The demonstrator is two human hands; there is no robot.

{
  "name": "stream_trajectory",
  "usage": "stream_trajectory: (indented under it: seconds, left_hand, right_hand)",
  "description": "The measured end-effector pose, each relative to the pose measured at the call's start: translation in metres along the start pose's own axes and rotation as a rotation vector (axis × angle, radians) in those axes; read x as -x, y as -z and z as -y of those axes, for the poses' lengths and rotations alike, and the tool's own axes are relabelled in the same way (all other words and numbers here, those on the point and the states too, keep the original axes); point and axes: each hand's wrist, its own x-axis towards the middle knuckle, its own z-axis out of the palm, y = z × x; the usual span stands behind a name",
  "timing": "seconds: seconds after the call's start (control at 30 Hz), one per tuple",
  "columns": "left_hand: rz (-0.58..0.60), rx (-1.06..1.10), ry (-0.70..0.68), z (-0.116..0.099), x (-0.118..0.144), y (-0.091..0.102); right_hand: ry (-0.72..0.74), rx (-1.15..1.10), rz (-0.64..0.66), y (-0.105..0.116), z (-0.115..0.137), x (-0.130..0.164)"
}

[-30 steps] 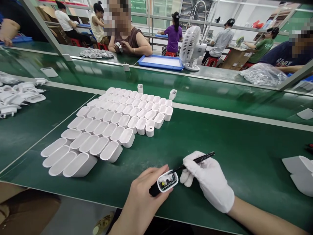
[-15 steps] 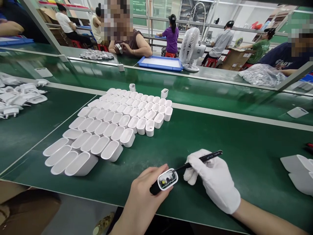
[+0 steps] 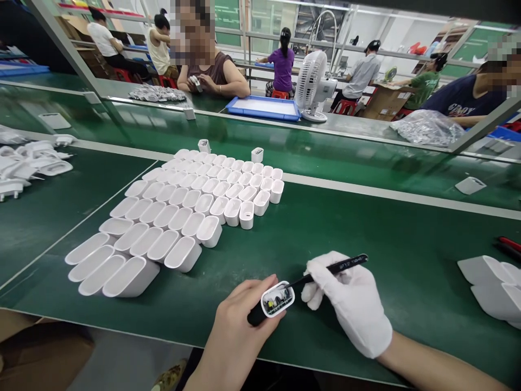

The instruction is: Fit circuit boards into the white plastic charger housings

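Observation:
My left hand, ungloved, is wrapped round a small white oval charger housing. Its open end faces up and shows a circuit board with small parts, one of them yellow. Something black lies between the housing and my palm; I cannot make out what it is. In a white glove, my right hand pinches black tweezers. Their tips point left and reach into the housing's rim on the upper side. Left of my hands, rows of white oval housings stand on the green bench, open ends up.
More white housings lie at the right edge, near a red and black tool. White plug parts are heaped at the left. Behind the glossy green divider stand a blue tray and a white fan. Co-workers sit beyond.
The camera view has shifted slightly, so the bench things sit a little to the left. Both hands keep nearly the same pose, with the tweezer tips still at the housing's rim.

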Motion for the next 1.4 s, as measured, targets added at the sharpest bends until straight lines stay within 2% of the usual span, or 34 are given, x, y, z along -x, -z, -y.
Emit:
stream_trajectory:
  seconds: [0.2,0.37,0.67,1.0,1.4]
  left_hand:
    - [-0.002,-0.039,-0.014,0.000,0.000,0.001]
    - [0.029,-0.056,-0.015,0.000,-0.001,0.002]
    - [0.038,-0.036,-0.036,0.000,0.000,0.001]
    - [0.050,-0.031,-0.017,0.000,0.000,0.001]
    - [0.043,-0.070,-0.007,-0.001,-0.002,0.002]
  right_hand:
    - [0.006,0.016,0.033,-0.002,-0.007,0.000]
    - [0.024,0.065,0.007,-0.001,-0.008,0.000]
    - [0.034,-0.028,0.102,-0.005,-0.008,0.002]
    - [0.028,-0.069,0.087,-0.006,-0.009,0.003]
    - [0.060,0.060,0.091,-0.004,-0.006,0.000]
